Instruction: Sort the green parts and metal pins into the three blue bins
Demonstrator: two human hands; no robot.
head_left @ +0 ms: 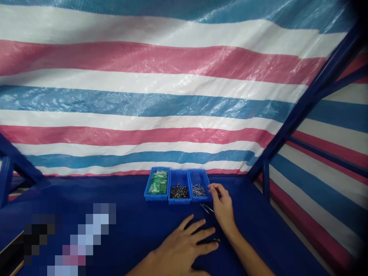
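My left hand [186, 245] lies palm down over the blue table, its fingers spread, with nothing visible in it. Close to its fingertips is a small dark screw [217, 240]. My right hand [223, 209] is at the right rim of the right-hand blue bin [199, 174], thumb and fingertips pinched together; whatever they hold, if anything, cannot be made out. Silvery nails [198, 190] lie in that bin. A few more loose nails [207, 208] rest on the table beside my right wrist.
The middle blue bin [178, 177] contains dark screws [179, 191]. In the left bin [155, 197] are green-and-clear packets [158, 181]. A blue table [115, 191] carries a dark object [13, 249] and a blurred-out patch at left. Blue frame bars [287, 126] and striped sheeting [143, 84] enclose it.
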